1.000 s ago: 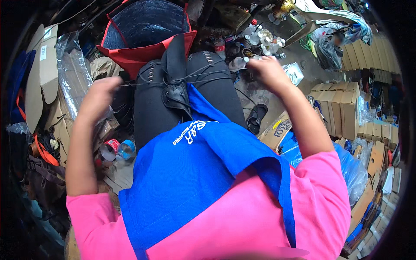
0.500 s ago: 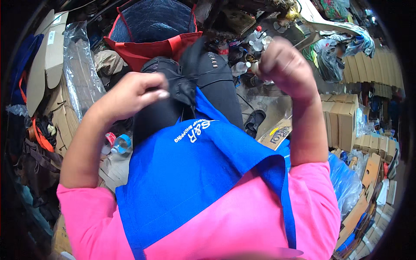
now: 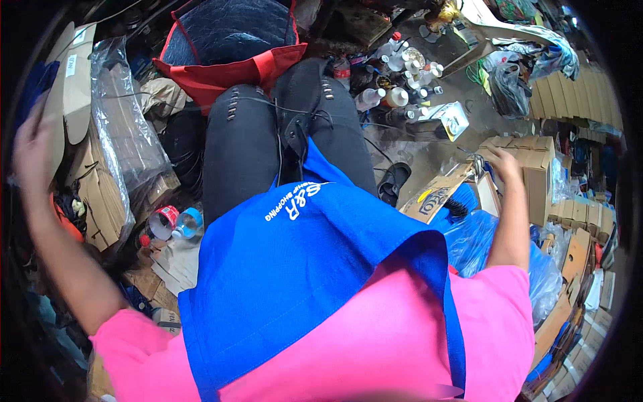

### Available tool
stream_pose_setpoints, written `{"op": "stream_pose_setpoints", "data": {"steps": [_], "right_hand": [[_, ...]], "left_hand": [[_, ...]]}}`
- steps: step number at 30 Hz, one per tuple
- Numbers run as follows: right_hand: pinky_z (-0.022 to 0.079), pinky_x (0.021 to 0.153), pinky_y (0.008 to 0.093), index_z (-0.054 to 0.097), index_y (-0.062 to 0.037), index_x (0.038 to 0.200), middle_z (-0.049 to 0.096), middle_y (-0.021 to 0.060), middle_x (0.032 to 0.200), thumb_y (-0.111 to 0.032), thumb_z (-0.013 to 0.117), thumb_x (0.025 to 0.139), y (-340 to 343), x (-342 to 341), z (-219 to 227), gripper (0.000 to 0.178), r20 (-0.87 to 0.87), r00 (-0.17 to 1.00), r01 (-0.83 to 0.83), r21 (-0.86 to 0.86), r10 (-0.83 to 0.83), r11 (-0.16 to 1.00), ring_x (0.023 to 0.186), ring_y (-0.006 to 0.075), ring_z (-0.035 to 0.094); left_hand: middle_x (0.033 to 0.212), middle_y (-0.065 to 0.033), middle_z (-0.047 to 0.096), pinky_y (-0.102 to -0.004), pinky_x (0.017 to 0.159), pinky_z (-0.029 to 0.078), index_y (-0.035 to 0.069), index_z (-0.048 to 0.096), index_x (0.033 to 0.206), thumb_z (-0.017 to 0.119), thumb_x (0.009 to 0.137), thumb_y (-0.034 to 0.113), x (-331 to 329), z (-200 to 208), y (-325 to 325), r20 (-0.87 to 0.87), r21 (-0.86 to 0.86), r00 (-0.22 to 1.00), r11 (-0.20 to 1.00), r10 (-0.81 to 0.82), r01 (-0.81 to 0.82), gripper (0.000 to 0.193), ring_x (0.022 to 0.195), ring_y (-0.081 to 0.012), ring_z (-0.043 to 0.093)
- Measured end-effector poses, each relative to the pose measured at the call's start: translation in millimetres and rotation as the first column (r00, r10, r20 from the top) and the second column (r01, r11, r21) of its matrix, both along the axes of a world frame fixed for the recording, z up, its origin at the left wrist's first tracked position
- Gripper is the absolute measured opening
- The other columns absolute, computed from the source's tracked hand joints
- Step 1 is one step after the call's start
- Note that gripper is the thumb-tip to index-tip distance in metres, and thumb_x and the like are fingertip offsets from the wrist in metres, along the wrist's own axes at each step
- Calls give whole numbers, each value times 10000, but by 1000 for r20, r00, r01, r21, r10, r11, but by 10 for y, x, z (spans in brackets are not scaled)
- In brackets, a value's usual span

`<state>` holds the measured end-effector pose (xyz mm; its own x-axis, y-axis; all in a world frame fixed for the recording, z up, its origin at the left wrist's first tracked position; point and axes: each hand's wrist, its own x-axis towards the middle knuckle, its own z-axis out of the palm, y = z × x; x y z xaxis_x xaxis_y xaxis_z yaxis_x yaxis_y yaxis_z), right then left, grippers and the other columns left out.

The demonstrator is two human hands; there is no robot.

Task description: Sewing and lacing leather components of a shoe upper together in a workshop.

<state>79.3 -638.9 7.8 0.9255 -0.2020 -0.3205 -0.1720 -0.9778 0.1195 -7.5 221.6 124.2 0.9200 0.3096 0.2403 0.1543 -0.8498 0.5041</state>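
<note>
Between my knees stands a black shoe-like piece (image 3: 293, 134) with eyelets. A thin dark cord (image 3: 228, 96) runs from it across my lap toward the left. Smeared by motion, my left hand (image 3: 37, 151) is out at the far left, beside tall cardboard pieces (image 3: 80, 87); whether it grips the cord's end cannot be made out. On the right, my right hand (image 3: 501, 163) reaches over an open cardboard box (image 3: 439, 194), its fingers stretched out. Close to its fingertips lies a small greyish metal item (image 3: 477, 161), too small to name. A blue apron (image 3: 295, 268) covers my lap.
An open red bag (image 3: 268, 61) with silvery lining stands ahead. Several bottles (image 3: 396, 98) and a white box (image 3: 447, 119) are ahead right. A black slipper (image 3: 394, 181) lies by my right leg. Plastic bottles (image 3: 189, 223) and stacked cardboard (image 3: 539, 177) flank me.
Both hands have moved apart from above my knees: the left to the far left, the right down to the box. The cord now stretches across my lap and the black piece stands between my knees.
</note>
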Motion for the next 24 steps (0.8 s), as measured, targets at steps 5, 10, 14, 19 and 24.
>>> {"op": "stream_pose_setpoints", "data": {"steps": [5, 10, 14, 19, 24], "right_hand": [[451, 939, 309, 499, -147, 1384, 591, 100, 1283, -212, 702, 864, 2462, -99, -475, 562, 82, 936, -213, 905, 342, 367, 1056, 152, 574], [437, 811, 221, 592, -64, 1183, 608, -24, 951, -231, 681, 902, 3577, -183, -274, 338, -179, 931, 90, 957, 319, 274, 892, 53, 530], [391, 630, 242, 571, -50, 779, 504, -56, 734, -272, 658, 920, 3568, -56, -272, 277, -185, 920, -2, 880, 346, 475, 705, 41, 441], [332, 569, 271, 450, -63, 664, 392, -60, 666, -290, 629, 936, 3430, 42, -426, 397, -33, 947, -133, 866, 320, 482, 648, 47, 365], [437, 712, 234, 644, -66, 1046, 580, -25, 909, -241, 567, 964, 3305, 80, -467, 208, -50, 936, -64, 950, 349, 306, 765, 63, 499]], "left_hand": [[1333, -102, 558, -358, 1077, 381, 89, 569, 1296, 646, 771, -75, 106, -1275, -1671, 16, -159, 755, 744, -656, 649, 556, 1254, -242, 509], [1115, -114, 640, -334, 927, 462, 23, 607, 1156, 635, 856, 71, 344, -1303, -2209, -101, -303, 633, 630, -767, 715, 305, 1060, -212, 599], [714, -5, 465, -280, 639, 398, 9, 523, 813, 613, 907, 165, 397, -1441, -1913, -154, -562, 681, 630, -716, 536, 203, 701, -87, 444], [685, -27, 483, -304, 646, 399, -2, 528, 803, 615, 907, 180, 207, -1548, -1132, -221, -363, 876, 870, -430, 335, 228, 677, -132, 441], [969, -93, 626, -309, 823, 457, 16, 630, 971, 614, 893, 181, 207, -1598, -917, -171, -373, 953, 912, -250, 173, 183, 908, -192, 593]]}}
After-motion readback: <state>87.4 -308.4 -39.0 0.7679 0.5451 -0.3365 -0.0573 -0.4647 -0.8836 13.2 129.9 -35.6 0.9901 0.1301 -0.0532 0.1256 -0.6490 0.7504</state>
